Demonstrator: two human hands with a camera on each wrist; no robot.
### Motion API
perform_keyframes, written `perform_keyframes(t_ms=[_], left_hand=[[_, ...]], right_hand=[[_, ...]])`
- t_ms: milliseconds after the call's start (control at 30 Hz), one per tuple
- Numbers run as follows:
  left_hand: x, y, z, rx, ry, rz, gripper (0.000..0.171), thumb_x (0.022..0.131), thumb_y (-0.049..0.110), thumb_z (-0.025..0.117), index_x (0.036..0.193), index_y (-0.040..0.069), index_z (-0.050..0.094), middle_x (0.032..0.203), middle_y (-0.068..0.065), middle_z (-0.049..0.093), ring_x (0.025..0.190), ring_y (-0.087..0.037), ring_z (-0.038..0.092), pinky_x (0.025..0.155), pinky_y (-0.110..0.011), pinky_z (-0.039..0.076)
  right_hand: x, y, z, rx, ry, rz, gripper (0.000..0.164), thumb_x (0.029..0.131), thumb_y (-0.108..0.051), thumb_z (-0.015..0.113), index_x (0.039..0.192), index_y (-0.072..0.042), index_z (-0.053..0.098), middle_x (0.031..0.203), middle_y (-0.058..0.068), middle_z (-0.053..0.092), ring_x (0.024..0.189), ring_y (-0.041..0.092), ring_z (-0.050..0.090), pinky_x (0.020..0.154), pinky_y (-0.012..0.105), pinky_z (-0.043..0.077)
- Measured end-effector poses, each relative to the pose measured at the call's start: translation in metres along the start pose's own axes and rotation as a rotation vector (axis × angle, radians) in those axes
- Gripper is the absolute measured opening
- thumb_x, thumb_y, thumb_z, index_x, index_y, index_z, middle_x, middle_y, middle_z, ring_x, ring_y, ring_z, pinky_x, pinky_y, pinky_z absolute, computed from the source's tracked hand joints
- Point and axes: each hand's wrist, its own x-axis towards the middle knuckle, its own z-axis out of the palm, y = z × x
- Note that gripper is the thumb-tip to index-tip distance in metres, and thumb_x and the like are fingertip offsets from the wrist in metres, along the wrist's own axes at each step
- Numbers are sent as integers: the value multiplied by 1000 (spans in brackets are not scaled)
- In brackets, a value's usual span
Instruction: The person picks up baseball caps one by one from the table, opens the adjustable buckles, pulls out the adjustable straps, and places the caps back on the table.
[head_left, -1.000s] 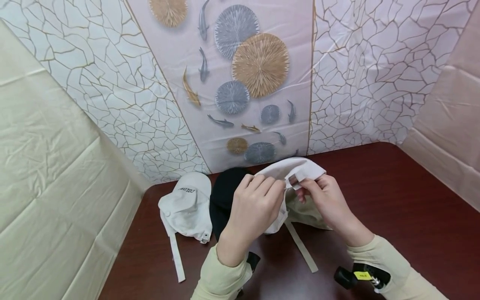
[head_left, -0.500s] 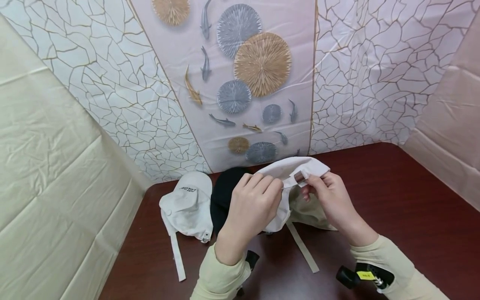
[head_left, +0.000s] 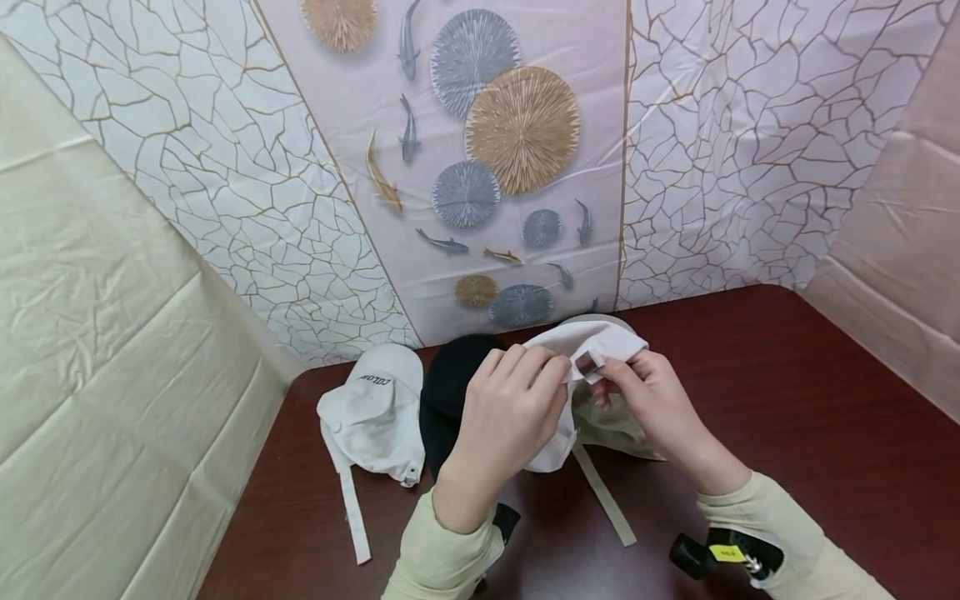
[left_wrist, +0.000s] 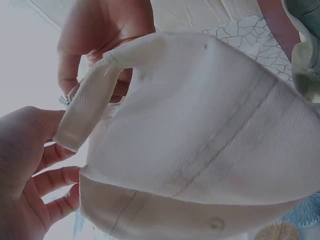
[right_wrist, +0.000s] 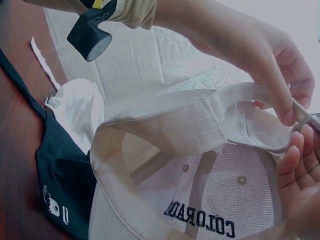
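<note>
An off-white baseball cap (head_left: 553,446) is held up over the table, its inside and dark COLORADO lettering (right_wrist: 200,220) showing in the right wrist view. My left hand (head_left: 510,408) pinches the cap's back strap (left_wrist: 90,110) between thumb and fingers. Opposite it, my right hand (head_left: 666,408) pinches the strap end at the metal buckle (head_left: 588,362). The two hands are close together, with the buckle between them in the head view. Behind and below the held cap lies a khaki cap (head_left: 611,423), its loose strap (head_left: 603,496) stretching toward me.
On the dark red table (head_left: 795,417), a white cap (head_left: 382,425) with a hanging strap lies at the left. A black cap (head_left: 450,387) sits beside it, partly hidden by my left hand. Patterned cloth (head_left: 697,167) stands behind the table.
Half a second ago my right hand drew the buckle to the right, baring a short length of strap. Now it is back nearer the left hand, and the cap sits slightly lower.
</note>
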Motion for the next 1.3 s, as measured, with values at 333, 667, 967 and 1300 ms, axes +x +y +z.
perform_keyframes(t_ms=[333,667,967,1300], left_hand=[[-1,-8,-1,-43,-2,22,11,95,10,58,94,11,70,93,1,65,83,-16,58,71,-29,45],[-1,-10,-3,-59,-22,40,12,96,10,59,93,12,70,92,2,65,87,-15,59,75,-29,46],[-2,-15,-7,-88,-42,79,13,97,10,59,92,11,71,90,2,64,87,-15,59,76,-29,46],[-4,-29,-18,-135,-26,52,9,95,10,65,91,13,73,91,3,67,88,-15,60,78,-30,47]], right_hand=[[0,1,2,-23,30,-14,27,104,-2,48,98,-10,73,78,1,62,64,10,56,56,24,49],[0,-1,5,-49,79,-10,22,104,-4,51,96,-5,72,75,3,60,62,12,55,54,25,49],[0,-3,7,-48,139,-8,20,103,-6,54,95,-3,72,74,3,63,61,11,55,52,24,48],[8,-13,-8,247,301,-40,29,104,-2,44,83,-5,64,65,2,58,55,11,51,52,21,44]])
